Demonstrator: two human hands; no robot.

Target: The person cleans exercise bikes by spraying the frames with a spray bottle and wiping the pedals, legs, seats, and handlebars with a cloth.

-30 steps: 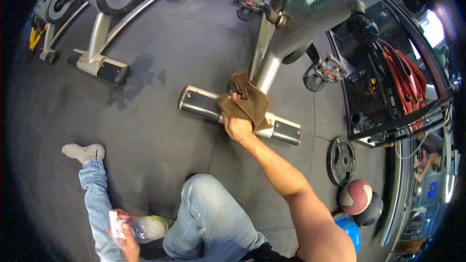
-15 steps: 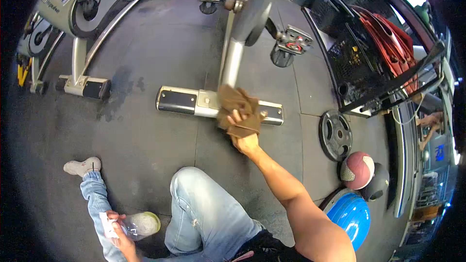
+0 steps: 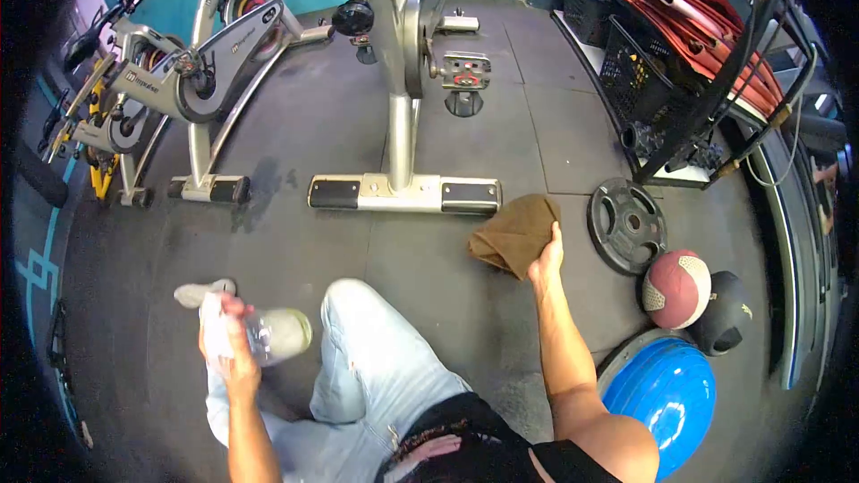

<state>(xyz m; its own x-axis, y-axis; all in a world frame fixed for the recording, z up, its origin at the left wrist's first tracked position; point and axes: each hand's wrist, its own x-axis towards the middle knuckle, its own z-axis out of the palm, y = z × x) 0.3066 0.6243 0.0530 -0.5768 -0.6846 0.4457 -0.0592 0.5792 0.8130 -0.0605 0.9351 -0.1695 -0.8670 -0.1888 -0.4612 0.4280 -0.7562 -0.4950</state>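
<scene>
My right hand [image 3: 548, 261] is closed on a brown cloth [image 3: 512, 234], which hangs folded and bunched to the right of an exercise bike [image 3: 402, 139]. The cloth is near the right end of the bike's rear foot bar [image 3: 428, 192]. At lower left, my left hand [image 3: 234, 360] grips a clear spray bottle [image 3: 279, 334] by its white head. The bottle lies tilted sideways in the hand, its base towards my bent knee. Fingers and motion blur partly hide the white head.
More exercise bikes [image 3: 201, 98] stand at left. At right are a rack [image 3: 667, 165] with red mats [image 3: 707, 31], a weight plate [image 3: 617, 250], a red medicine ball [image 3: 671, 291], a black ball [image 3: 729, 313] and a blue balance dome [image 3: 667, 402].
My right hand and the cloth have moved off the bike's foot bar, to the right and slightly down. My left hand has raised the bottle. The view has tilted up.
</scene>
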